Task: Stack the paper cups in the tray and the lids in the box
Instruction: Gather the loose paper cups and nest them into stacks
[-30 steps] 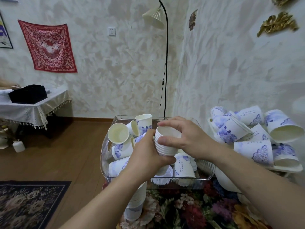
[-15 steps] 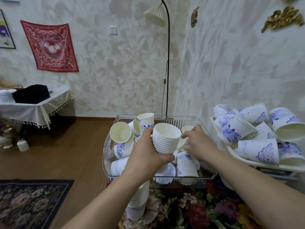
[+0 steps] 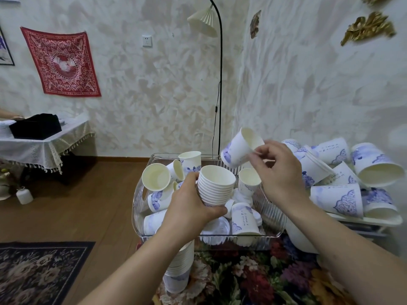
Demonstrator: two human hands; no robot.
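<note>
Two hands work above the clear box: the left hand grips the nested stack, the right hand pinches one tilted cup, which should be turned mouth-up and centred before sliding in.

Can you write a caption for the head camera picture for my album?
Left hand holds nested white paper cups; right hand lifts a blue-patterned cup.
</note>
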